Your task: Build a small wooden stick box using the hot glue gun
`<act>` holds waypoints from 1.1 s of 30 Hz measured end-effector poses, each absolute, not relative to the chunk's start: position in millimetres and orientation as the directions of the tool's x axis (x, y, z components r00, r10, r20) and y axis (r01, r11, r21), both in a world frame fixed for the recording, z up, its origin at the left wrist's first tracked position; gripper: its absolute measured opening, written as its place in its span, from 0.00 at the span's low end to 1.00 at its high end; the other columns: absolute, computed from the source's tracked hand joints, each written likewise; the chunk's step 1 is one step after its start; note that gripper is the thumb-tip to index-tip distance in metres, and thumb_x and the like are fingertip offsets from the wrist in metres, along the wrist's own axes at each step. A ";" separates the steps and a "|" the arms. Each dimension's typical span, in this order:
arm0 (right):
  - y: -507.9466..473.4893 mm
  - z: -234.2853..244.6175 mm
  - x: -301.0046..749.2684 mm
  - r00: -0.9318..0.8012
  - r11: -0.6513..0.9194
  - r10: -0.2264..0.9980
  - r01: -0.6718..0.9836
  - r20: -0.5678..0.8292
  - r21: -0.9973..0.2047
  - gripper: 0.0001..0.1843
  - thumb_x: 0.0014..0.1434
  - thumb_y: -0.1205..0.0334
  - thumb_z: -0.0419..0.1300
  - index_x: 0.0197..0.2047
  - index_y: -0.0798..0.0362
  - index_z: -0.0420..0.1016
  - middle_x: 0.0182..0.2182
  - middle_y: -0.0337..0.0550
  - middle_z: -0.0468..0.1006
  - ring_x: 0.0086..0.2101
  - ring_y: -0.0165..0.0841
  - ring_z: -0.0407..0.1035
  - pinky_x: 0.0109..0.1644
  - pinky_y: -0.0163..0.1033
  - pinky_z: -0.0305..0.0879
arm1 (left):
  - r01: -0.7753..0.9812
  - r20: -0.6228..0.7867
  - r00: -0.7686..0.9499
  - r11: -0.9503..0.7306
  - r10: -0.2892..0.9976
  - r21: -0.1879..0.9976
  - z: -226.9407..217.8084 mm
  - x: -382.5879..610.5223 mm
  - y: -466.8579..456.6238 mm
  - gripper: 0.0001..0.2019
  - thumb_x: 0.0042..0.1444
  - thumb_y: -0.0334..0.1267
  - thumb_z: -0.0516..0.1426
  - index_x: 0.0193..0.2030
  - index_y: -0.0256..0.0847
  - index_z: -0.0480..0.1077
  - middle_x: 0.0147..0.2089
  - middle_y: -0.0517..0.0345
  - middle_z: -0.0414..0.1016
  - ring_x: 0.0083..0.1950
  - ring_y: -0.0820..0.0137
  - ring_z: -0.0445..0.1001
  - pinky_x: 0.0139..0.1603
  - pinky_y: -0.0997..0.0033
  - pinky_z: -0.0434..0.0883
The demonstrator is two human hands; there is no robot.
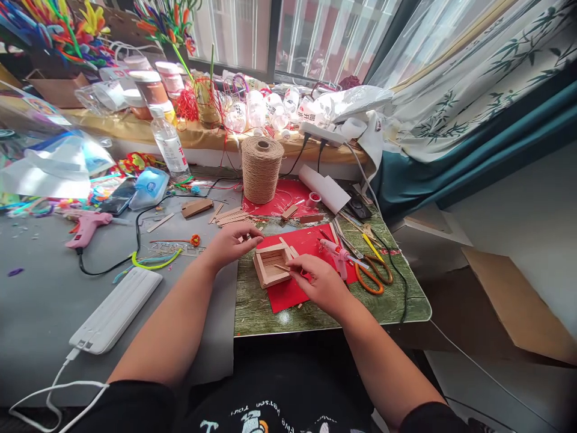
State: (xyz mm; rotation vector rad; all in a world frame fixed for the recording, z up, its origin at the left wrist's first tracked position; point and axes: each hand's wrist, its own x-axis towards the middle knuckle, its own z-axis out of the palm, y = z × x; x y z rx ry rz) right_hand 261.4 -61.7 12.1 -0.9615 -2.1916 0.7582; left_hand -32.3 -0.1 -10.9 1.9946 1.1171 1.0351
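A small open box of wooden sticks (270, 264) lies on a red paper sheet (288, 293) on the green mat (396, 304). My left hand (232, 243) rests against the box's far left corner, fingers curled on its rim. My right hand (318, 281) sits at the box's right side and pinches a thin wooden stick (283, 268) that lies across the box. A pink glue gun (337, 252) and orange-handled scissors (373, 273) lie just right of my right hand.
A twine spool (262, 169) stands behind the mat, with loose wooden sticks (229, 216) beside it. A second pink glue gun (85, 228), a white power bank (115, 310), a water bottle (170, 147) and craft clutter fill the grey table's left and the windowsill.
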 end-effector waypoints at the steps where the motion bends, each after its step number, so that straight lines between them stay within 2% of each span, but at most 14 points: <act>1: -59.3 13.7 255.4 -0.589 0.589 0.754 0.408 0.292 -0.698 0.10 0.69 0.69 0.61 0.51 0.49 0.79 0.44 0.46 0.84 0.45 0.38 0.78 0.52 0.44 0.74 | 0.383 0.344 0.340 -0.463 0.875 0.799 -10.1 -31.6 -0.8 0.12 0.67 0.47 0.61 0.43 0.40 0.80 0.41 0.53 0.82 0.41 0.68 0.75 0.43 0.69 0.70; 7: -47.1 7.6 232.0 -0.716 0.679 0.652 0.404 0.249 -0.613 0.05 0.68 0.69 0.63 0.43 0.51 0.80 0.38 0.45 0.84 0.38 0.37 0.76 0.45 0.42 0.72 | 0.407 0.350 0.334 -0.469 0.875 0.784 -10.3 -32.7 -0.6 0.11 0.67 0.45 0.61 0.43 0.41 0.80 0.40 0.54 0.82 0.40 0.69 0.75 0.41 0.70 0.69; 10: -43.6 3.4 233.3 -0.733 0.716 0.621 0.386 0.278 -0.582 0.06 0.68 0.69 0.64 0.45 0.50 0.80 0.39 0.46 0.84 0.41 0.40 0.76 0.48 0.46 0.72 | 0.417 0.352 0.359 -0.486 0.865 0.768 -9.8 -33.0 -1.0 0.10 0.66 0.45 0.61 0.42 0.41 0.80 0.40 0.54 0.82 0.40 0.68 0.75 0.41 0.70 0.69; 13: -42.4 -0.4 243.9 -0.692 0.722 0.628 0.346 0.357 -0.599 0.08 0.69 0.68 0.63 0.48 0.48 0.80 0.43 0.47 0.83 0.46 0.41 0.76 0.54 0.50 0.72 | 0.422 0.299 0.405 -0.467 0.864 0.777 -3.1 -35.1 -5.5 0.12 0.64 0.47 0.63 0.38 0.40 0.79 0.34 0.56 0.79 0.35 0.70 0.72 0.35 0.72 0.66; 15: -44.8 -6.3 254.6 -0.589 0.676 0.699 0.360 0.406 -0.643 0.08 0.69 0.65 0.64 0.49 0.47 0.81 0.45 0.48 0.82 0.49 0.42 0.75 0.56 0.51 0.72 | 0.410 0.156 0.480 -0.378 0.863 0.830 4.5 -38.3 -10.6 0.14 0.62 0.50 0.64 0.35 0.40 0.78 0.29 0.60 0.75 0.30 0.73 0.68 0.31 0.73 0.63; 17: -50.4 -16.7 265.9 -0.439 0.591 0.793 0.384 0.423 -0.709 0.08 0.68 0.63 0.65 0.50 0.47 0.82 0.44 0.47 0.81 0.47 0.41 0.75 0.55 0.50 0.73 | 0.420 -0.074 0.604 -0.237 0.794 0.876 11.9 -41.9 -15.5 0.16 0.59 0.53 0.66 0.35 0.41 0.79 0.27 0.61 0.75 0.28 0.73 0.68 0.29 0.74 0.63; 20: -62.0 -37.2 278.5 -0.272 0.452 0.888 0.365 0.371 -0.814 0.12 0.68 0.60 0.65 0.54 0.46 0.81 0.46 0.47 0.78 0.43 0.38 0.75 0.50 0.47 0.75 | 0.530 -0.352 0.686 -0.106 0.637 0.841 18.2 -43.9 -19.5 0.16 0.54 0.55 0.68 0.33 0.43 0.81 0.28 0.60 0.79 0.28 0.71 0.73 0.28 0.74 0.65; 22: -68.1 -48.5 281.8 -0.256 0.423 0.902 0.358 0.348 -0.833 0.16 0.66 0.60 0.67 0.57 0.45 0.80 0.49 0.47 0.77 0.47 0.39 0.75 0.53 0.48 0.75 | 0.599 -0.443 0.671 -0.082 0.595 0.797 18.7 -42.1 -19.5 0.15 0.52 0.55 0.69 0.32 0.45 0.83 0.27 0.59 0.80 0.26 0.70 0.74 0.27 0.73 0.64; 26: -70.0 -55.3 279.5 -0.326 0.467 0.874 0.366 0.359 -0.805 0.15 0.66 0.59 0.67 0.56 0.43 0.83 0.52 0.48 0.76 0.55 0.42 0.73 0.64 0.52 0.71 | 0.630 -0.471 0.663 -0.094 0.582 0.771 17.0 -36.6 -17.8 0.15 0.56 0.57 0.65 0.35 0.48 0.84 0.29 0.59 0.83 0.28 0.69 0.75 0.28 0.73 0.65; 29: -66.2 -51.9 276.6 -0.367 0.481 0.861 0.364 0.351 -0.798 0.12 0.68 0.59 0.65 0.53 0.44 0.85 0.51 0.49 0.75 0.54 0.41 0.73 0.61 0.50 0.73 | 0.587 -0.429 0.691 -0.105 0.581 0.803 16.5 -35.0 -17.4 0.16 0.58 0.56 0.63 0.39 0.48 0.85 0.32 0.58 0.85 0.31 0.67 0.77 0.31 0.73 0.66; 33: -64.0 -47.8 275.1 -0.380 0.488 0.854 0.345 0.356 -0.802 0.10 0.69 0.60 0.64 0.51 0.46 0.84 0.51 0.49 0.75 0.53 0.40 0.73 0.61 0.49 0.73 | 0.565 -0.395 0.694 -0.115 0.602 0.817 16.9 -33.7 -18.4 0.15 0.58 0.54 0.64 0.39 0.48 0.85 0.32 0.58 0.85 0.32 0.67 0.77 0.33 0.73 0.66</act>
